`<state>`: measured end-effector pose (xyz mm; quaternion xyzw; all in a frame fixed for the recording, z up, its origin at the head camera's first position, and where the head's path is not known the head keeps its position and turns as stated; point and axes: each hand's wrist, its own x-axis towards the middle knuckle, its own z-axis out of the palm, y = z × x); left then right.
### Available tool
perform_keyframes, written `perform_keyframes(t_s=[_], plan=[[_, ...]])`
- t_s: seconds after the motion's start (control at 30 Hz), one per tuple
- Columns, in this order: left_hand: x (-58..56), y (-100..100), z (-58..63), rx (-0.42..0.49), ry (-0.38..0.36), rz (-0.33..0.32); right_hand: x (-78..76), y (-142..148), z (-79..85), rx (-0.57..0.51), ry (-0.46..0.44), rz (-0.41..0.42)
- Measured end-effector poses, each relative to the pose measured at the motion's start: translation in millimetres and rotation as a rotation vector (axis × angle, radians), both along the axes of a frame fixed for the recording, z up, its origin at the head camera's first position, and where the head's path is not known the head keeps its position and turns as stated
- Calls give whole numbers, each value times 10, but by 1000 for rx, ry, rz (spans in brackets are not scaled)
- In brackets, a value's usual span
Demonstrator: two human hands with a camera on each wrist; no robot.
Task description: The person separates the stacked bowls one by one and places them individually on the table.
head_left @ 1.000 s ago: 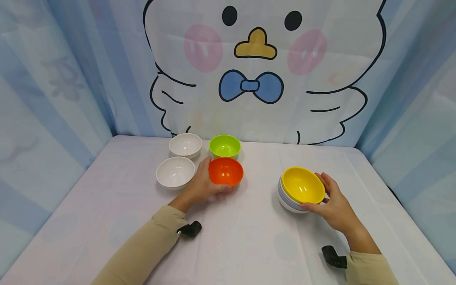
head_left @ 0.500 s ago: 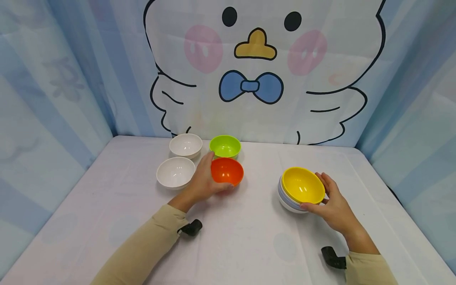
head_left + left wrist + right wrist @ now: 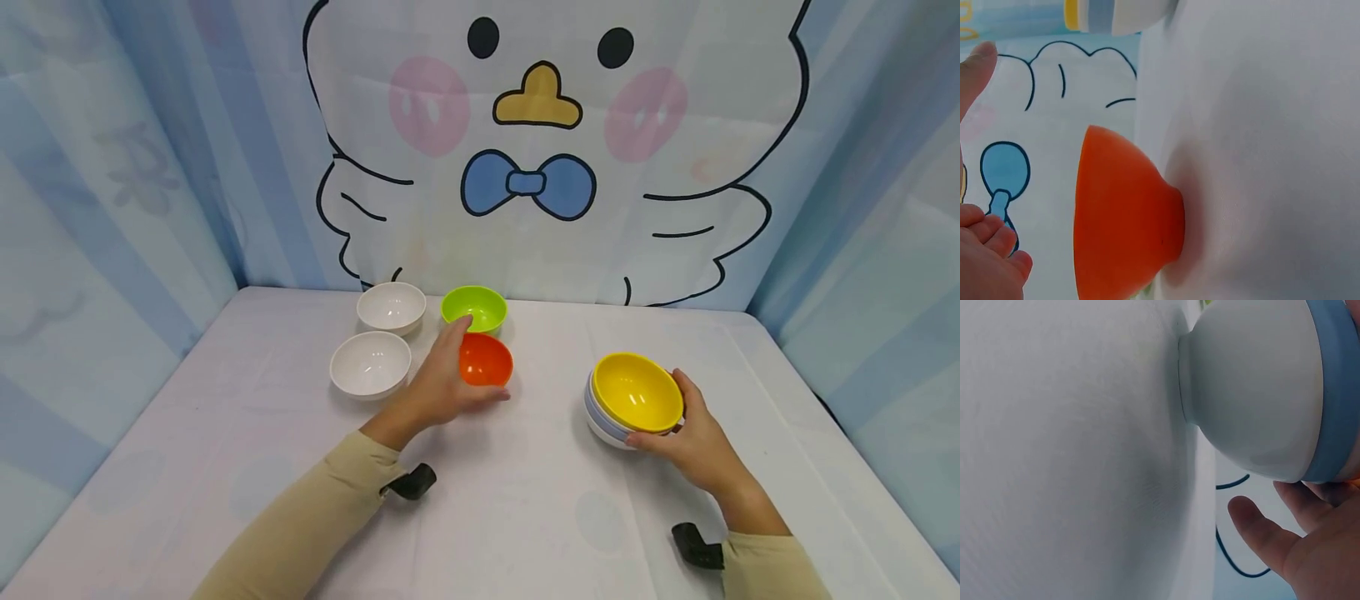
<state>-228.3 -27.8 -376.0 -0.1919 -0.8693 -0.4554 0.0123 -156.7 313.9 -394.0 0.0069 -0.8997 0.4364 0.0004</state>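
An orange bowl (image 3: 489,360) stands upright on the white tabletop. My left hand (image 3: 438,383) is spread over its near left side, thumb toward the front. In the left wrist view a gap shows between the fingers (image 3: 997,240) and the rim of the orange bowl (image 3: 1125,215). At the right is a stack of bowls, with a yellow bowl (image 3: 637,392) on top, a light blue band (image 3: 1338,394) below and a white bowl (image 3: 1254,387) at the bottom, its foot at the cloth. My right hand (image 3: 697,446) holds the stack's right side, thumb in front, fingers behind.
A green bowl (image 3: 475,307) sits just behind the orange one. Two white bowls, one near (image 3: 371,365) and one far (image 3: 391,307), stand to the left, close to my left hand. A printed curtain (image 3: 525,250) rises along the table's back edge.
My left hand has shifted right across the orange bowl, covering more of it. The right thumb has slid slightly left along the stack. The bowls stay in place.
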Motion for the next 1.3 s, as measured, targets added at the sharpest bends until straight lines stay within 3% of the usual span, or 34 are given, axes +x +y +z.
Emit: perform_keyframes(t_s=[0.27, 0.4, 0.57, 0.8, 1.03, 1.3], plan=[[50, 166, 41, -5, 26, -128, -10, -5, -8, 11, 21, -14], [69, 294, 75, -24, 3, -196, -14, -24, -1, 12, 19, -6], [69, 550, 132, -74, -42, -272, -10, -36, 7, 22, 26, -5], [25, 962, 169, -104, -27, -389, -11, -27, -31, 3, 59, 12], [-40, 1283, 115, -113, -46, -443, -7, -19, -44, 13, 84, 22], [-114, 1408, 41, -150, -72, -458, 4, -21, -39, 22, 91, 28]])
